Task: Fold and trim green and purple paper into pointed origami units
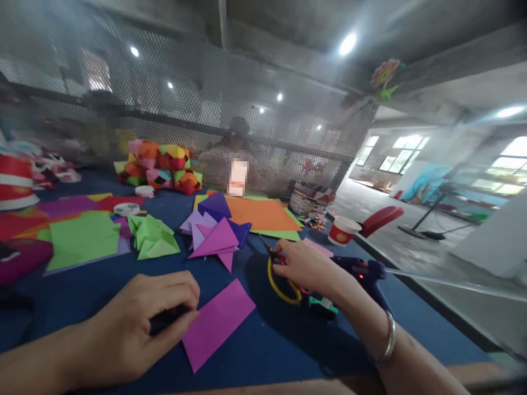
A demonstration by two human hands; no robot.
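My left hand (135, 323) rests on the blue table (267, 351), fingers curled, pressing the near-left edge of a folded magenta paper sheet (218, 321); a dark thing shows under its fingers. Farther right, my right hand (307, 266) closes over yellow-handled scissors (280, 277) that lie on the table, blades pointing away. Beyond the sheet sits a pile of folded purple and magenta paper pieces (216, 230).
Folded green pieces (152, 236), flat green (82, 238) and orange sheets (261, 213), a blue glue gun (364, 271), a red paper cup (342, 230), tape rolls (127, 208) and stacked colourful paper shapes (160, 167) lie about. A mesh partition stands behind; a person sits beyond it.
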